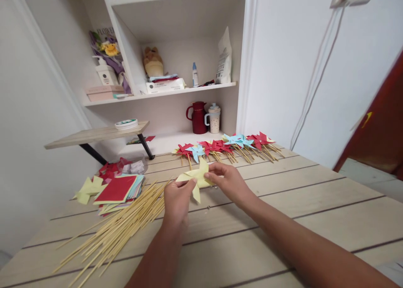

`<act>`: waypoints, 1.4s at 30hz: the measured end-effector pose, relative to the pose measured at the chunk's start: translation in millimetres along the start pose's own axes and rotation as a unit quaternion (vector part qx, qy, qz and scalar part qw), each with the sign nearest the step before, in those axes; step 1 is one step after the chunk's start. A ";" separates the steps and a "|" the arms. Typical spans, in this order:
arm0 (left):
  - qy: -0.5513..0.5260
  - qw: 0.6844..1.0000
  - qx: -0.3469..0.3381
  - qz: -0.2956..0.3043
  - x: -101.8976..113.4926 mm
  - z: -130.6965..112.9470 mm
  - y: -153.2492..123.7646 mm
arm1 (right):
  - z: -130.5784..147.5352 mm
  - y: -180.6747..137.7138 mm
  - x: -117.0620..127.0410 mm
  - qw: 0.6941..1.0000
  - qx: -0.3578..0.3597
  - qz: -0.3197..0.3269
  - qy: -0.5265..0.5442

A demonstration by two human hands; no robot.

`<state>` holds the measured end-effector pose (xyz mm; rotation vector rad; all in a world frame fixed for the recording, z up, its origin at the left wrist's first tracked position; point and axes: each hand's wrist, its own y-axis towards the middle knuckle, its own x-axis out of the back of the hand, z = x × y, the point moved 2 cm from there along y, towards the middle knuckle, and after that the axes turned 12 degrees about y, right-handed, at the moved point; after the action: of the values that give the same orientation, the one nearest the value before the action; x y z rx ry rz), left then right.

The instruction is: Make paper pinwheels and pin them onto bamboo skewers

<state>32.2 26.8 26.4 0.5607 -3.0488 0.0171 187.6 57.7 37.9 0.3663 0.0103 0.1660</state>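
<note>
A pale yellow paper pinwheel is held just above the table, between my two hands. My left hand pinches it near the middle, thumb on top. On its right side, my right hand grips the paper between thumb and fingers. Whether a stick is fixed to this pinwheel cannot be made out. Small shiny bits lie on the tabletop close by. Loose wooden sticks lie in a bundle left of my left hand. Beyond my hands, red pinwheels and light blue pinwheels on sticks lie in a row.
Coloured paper squares are stacked at the left, beside another yellow paper pinwheel and a clear container. A small raised shelf stands behind them. A red jug and a cup are at the back of the slatted table.
</note>
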 end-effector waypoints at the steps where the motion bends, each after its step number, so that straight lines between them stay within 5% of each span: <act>1: 0.002 1.000 0.003 -0.011 1.4 1.1 1.8 | -1.8 1.1 1.8 1.000 0.011 -0.010 0.010; 8: -0.021 0.998 0.010 -0.065 13.0 6.9 15.6 | -8.6 7.1 17.9 0.999 0.014 -0.047 0.023; 16: -0.036 0.994 0.034 -0.098 22.1 12.5 30.3 | -36.9 -6.5 3.7 0.961 -0.179 0.209 -0.015; 42: -0.093 0.992 0.048 -0.073 19.6 21.5 32.6 | -41.6 -30.2 5.8 0.970 -0.089 0.166 -0.152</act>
<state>1.5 49.9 5.7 0.8362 -3.1895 0.1140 196.5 45.7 -11.6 0.2085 -0.3688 0.4382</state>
